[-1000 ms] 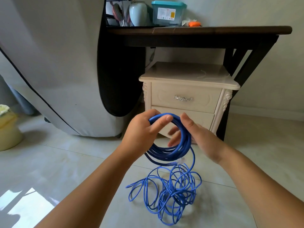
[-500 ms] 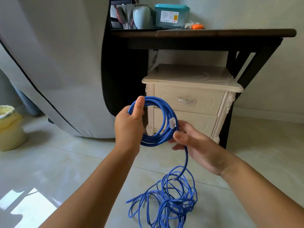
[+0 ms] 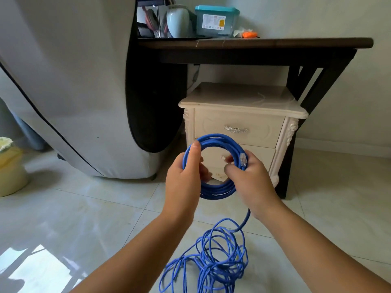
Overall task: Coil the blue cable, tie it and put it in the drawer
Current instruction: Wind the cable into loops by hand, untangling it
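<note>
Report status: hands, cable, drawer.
Left hand grips coil left; right hand grips it at plug. Blue cable partly coiled, rest heaped on floor. Top drawer shut.

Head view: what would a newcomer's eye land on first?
A bright blue cable ring, gripped mid-picture between the left hand and right hand. Its uncoiled tangle lies on the floor below; a cream nightstand with closed drawers stands just behind.

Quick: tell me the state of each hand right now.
Left hand: holding the left side of the blue cable coil.
Right hand: holding the coil's right side, by the clear plug.
</note>
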The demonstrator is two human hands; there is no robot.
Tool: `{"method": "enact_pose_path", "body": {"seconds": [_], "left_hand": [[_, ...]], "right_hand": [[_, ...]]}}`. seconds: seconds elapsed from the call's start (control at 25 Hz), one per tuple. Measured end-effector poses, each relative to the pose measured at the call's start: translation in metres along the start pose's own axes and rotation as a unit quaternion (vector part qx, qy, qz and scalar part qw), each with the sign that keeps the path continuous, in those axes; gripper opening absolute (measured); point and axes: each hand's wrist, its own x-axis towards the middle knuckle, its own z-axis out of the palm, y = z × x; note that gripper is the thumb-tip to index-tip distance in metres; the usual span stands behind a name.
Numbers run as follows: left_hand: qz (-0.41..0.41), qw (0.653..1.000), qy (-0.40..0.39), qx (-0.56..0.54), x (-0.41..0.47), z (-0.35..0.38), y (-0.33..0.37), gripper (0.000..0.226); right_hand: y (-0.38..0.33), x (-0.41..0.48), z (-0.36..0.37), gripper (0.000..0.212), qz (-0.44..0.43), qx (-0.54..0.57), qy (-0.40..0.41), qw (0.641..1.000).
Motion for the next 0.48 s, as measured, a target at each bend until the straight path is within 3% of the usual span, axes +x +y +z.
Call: {"method": "enact_pose_path", "body": {"seconds": [0.04, 0.12, 0.24, 0.32, 0.4, 0.48], "left_hand": [[0.024, 0.999, -0.019, 0.030, 0.002, -0.006, 0.002, 0.025], [0.123, 0.982, -0.066, 0.128, 0.009, -0.020, 0.007, 0.042], [0.260, 0.880, -0.188, 0.351, 0.014, -0.028, 0.014, 0.068], [0.227, 0.821, -0.248, 0.461, 0.017, -0.026, 0.013, 0.081], [0.157, 0.820, -0.277, 0.475, 0.022, -0.026, 0.012, 0.084], [0.143, 0.837, -0.273, 0.452, 0.026, -0.026, 0.010, 0.078]], "right_hand": [[-0.001, 0.001, -0.003, 0.017, -0.013, -0.026, -0.005, 1.000], [-0.002, 0.000, -0.007, 0.012, -0.046, -0.111, -0.028, 0.992], [-0.002, -0.005, -0.004, 0.013, -0.128, -0.302, -0.101, 0.939], [-0.005, -0.006, -0.002, 0.024, -0.167, -0.377, -0.143, 0.900], [-0.005, -0.007, -0.003, 0.032, -0.186, -0.379, -0.149, 0.894], [-0.005, -0.006, -0.004, 0.034, -0.174, -0.348, -0.139, 0.911]]}}
